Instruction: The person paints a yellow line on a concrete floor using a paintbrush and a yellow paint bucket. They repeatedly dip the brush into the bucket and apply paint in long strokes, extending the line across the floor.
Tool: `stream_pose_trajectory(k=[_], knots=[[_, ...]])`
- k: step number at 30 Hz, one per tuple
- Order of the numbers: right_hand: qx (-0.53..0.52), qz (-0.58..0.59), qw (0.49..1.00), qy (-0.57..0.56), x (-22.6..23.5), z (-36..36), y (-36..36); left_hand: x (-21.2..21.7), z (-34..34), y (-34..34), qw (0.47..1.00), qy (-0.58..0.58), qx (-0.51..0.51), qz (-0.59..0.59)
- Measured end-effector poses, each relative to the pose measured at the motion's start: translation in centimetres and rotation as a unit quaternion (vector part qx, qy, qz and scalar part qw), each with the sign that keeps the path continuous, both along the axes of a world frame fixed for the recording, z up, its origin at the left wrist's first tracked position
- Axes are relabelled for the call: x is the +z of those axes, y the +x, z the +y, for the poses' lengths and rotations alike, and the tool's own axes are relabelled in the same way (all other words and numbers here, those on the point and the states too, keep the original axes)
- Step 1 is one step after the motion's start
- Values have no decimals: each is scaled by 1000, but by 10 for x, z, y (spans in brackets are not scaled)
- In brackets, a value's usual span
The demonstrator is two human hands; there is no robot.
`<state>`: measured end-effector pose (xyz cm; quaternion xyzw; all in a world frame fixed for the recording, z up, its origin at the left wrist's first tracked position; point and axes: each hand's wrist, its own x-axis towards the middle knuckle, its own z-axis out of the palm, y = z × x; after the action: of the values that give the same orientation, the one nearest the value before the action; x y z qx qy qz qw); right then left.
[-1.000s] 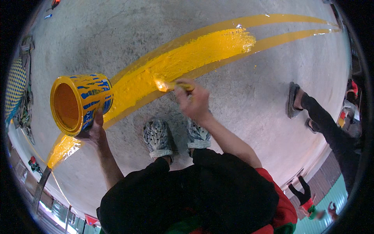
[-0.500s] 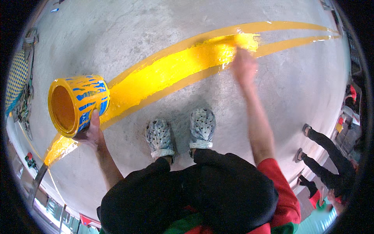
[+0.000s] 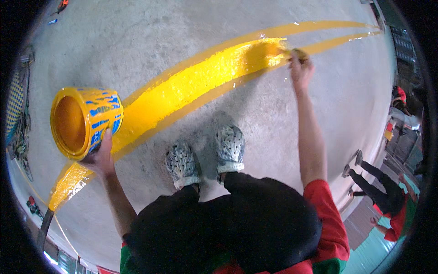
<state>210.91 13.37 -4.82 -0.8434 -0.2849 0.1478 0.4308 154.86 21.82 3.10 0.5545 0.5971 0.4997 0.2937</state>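
The right hand (image 3: 301, 71) reaches far out over the concrete floor (image 3: 137, 41), its grip closed around a paint brush (image 3: 296, 54) whose tip touches the far end of the wide yellow stripe (image 3: 191, 86). The brush pokes out just above the knuckles, mostly hidden by the fingers. At the near end of the stripe, the left hand (image 3: 101, 157) has its grip wrapped on the lower edge of a yellow and blue paint bucket (image 3: 84, 121), tilted with its mouth facing left. Two grey shoes (image 3: 205, 157) stand just below the stripe.

Bare grey concrete floor (image 3: 150, 50) with a teal strip (image 3: 374, 251) at right.
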Motion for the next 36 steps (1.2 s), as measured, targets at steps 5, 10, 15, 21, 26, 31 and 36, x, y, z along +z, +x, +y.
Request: stream_pose_trajectory(k=[5, 10, 15, 21, 26, 31, 36], knots=[[-4, -282, 956, -84, 25, -8, 61, 15, 17, -4, 990, -2, -89, 108], [80, -323, 941, -63, 32, -8, 63, 15, 23, 0, 986, 84, -107, 99], [318, -313, 883, -144, 17, -29, -51, -5, 20, -13, 995, 89, -44, 24], [395, 99, 908, 100, -43, -69, -206, 15, 15, -17, 986, 86, 5, 145], [158, 131, 978, 44, -54, -65, -39, 73, -10, 9, 954, 105, 38, 278], [27, -234, 972, -27, -44, -64, 147, 80, -35, 44, 939, 9, 53, 340], [328, -378, 864, -53, -58, -53, 14, 4, -34, 96, 988, 88, 23, 126]])
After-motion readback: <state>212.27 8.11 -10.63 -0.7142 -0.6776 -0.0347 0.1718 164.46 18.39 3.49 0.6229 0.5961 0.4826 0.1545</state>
